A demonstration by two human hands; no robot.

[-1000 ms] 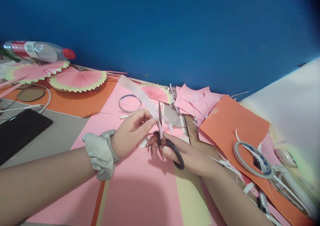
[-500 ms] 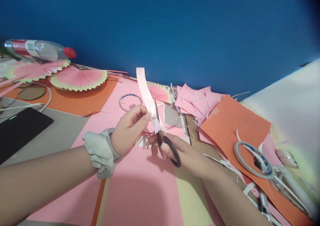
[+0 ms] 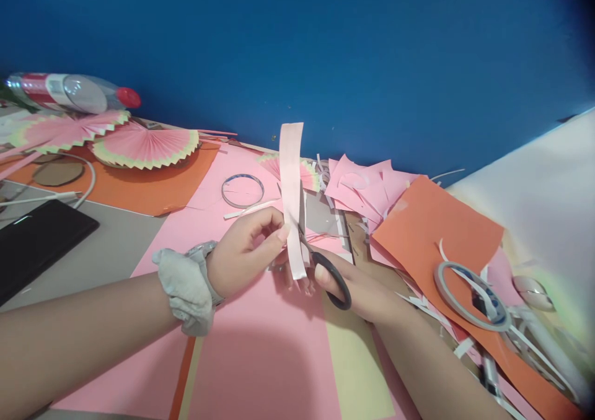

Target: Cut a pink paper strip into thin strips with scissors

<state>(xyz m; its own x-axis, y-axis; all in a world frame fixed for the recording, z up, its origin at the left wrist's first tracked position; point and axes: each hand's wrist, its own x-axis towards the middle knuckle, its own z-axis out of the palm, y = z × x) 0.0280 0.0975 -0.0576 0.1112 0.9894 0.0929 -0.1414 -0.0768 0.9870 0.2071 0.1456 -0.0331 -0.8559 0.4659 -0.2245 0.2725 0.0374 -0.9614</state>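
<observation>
My left hand (image 3: pixel 246 249) pinches a long pale pink paper strip (image 3: pixel 292 178) that stands nearly upright above the table. A grey scrunchie and a watch sit on that wrist. My right hand (image 3: pixel 353 287) is closed around black-handled scissors (image 3: pixel 325 265), whose blades meet the strip's right edge near its lower part. Both hands hover over a large pink paper sheet (image 3: pixel 260 339) with a pale yellow sheet (image 3: pixel 357 364) beside it.
Folded pink paper fans (image 3: pixel 144 147) and a plastic bottle (image 3: pixel 69 93) lie far left by the blue wall. A tape ring (image 3: pixel 242 191) is behind my hands. Orange paper (image 3: pixel 432 234), pink scraps (image 3: pixel 362 188), another tape roll (image 3: pixel 469 296) lie right. A black device (image 3: pixel 37 237) sits left.
The pink strip has swung from leaning left to nearly upright, and the scissors have shifted slightly right along it. Both hands stay in about the same place.
</observation>
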